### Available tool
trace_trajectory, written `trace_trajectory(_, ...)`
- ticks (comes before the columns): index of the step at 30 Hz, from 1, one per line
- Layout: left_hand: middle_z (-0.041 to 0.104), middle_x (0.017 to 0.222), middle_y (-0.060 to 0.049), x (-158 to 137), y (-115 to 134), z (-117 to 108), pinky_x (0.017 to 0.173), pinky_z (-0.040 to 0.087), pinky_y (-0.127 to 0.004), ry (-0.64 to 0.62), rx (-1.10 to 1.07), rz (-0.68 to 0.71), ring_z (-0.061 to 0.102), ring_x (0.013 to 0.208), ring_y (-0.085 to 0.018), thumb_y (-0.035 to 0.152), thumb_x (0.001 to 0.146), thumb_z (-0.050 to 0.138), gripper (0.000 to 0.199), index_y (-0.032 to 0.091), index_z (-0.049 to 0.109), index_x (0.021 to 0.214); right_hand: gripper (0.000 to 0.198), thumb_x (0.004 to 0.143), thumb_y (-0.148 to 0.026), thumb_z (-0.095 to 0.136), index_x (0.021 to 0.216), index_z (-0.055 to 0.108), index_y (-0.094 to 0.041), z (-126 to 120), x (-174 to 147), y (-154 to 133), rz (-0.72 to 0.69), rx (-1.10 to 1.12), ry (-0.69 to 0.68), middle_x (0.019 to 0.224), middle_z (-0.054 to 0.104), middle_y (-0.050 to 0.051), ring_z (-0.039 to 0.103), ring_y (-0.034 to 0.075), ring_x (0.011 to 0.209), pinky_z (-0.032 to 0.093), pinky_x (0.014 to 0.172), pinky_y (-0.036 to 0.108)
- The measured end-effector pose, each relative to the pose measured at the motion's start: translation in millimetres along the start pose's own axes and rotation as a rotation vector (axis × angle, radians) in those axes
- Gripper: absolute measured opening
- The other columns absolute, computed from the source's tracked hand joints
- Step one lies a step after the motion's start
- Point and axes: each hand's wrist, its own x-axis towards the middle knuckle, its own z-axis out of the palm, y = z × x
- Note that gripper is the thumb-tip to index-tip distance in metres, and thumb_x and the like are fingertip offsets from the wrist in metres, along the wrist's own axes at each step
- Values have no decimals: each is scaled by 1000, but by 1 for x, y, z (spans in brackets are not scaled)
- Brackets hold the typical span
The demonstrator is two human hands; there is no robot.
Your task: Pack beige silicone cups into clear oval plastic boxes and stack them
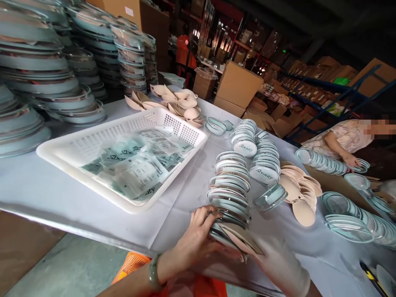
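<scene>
Near the front edge of the table, my left hand (194, 235) curls its fingers over a clear oval case (221, 234) at the near end of a row of similar cases (232, 179). My right hand (280, 260), in a pale glove and smeared by motion, grips beige bra cups (243, 238) by their right end. The cups are tilted against that case; whether they are inside it is hard to see. To the right stand another short row of cases (264, 161), a single clear case (270, 197) and a pile of loose beige cups (298, 187).
A white plastic basket (198, 142) holds printed packets (140, 177) on the left. Behind it lie more beige cups (182, 103). Tall stacks of cases (46, 70) stand at the far left. Across the table a co-worker (343, 138) handles cases. A cutter (373, 278) lies at the lower right.
</scene>
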Motion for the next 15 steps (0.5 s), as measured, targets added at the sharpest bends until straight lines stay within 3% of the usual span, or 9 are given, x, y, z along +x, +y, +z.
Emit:
trace_trajectory(3,49,142,-14,-2,2,4,115,41,-52,-11,-42,15,45,136,-33,20,85,72,58,25,53,140,33,92,-10,50,109,73,-27,-6,17,-10,80,-214,-266,92,76,7,76,34,84,56,67,36)
trace_trajectory(8,54,139,-15,-9,-9,3,109,42,-54,50,17,-14,51,127,-35,28,90,71,63,27,47,148,51,92,-4,48,139,58,-23,-11,25,-8,-91,-118,-216,121,71,10,74,26,102,57,80,31)
trace_trajectory(10,54,139,-14,-10,-13,6,108,42,-53,54,39,-18,51,125,-34,27,89,71,70,28,43,153,51,91,-2,49,135,61,-24,-17,19,-6,-123,-149,-271,117,73,9,74,26,100,58,78,32)
trace_trajectory(15,55,142,-14,-8,-11,23,107,41,-52,15,92,19,49,126,-36,16,83,65,78,27,40,156,47,90,5,36,105,75,-16,-25,15,-19,73,-360,-347,91,76,14,77,35,86,60,68,43)
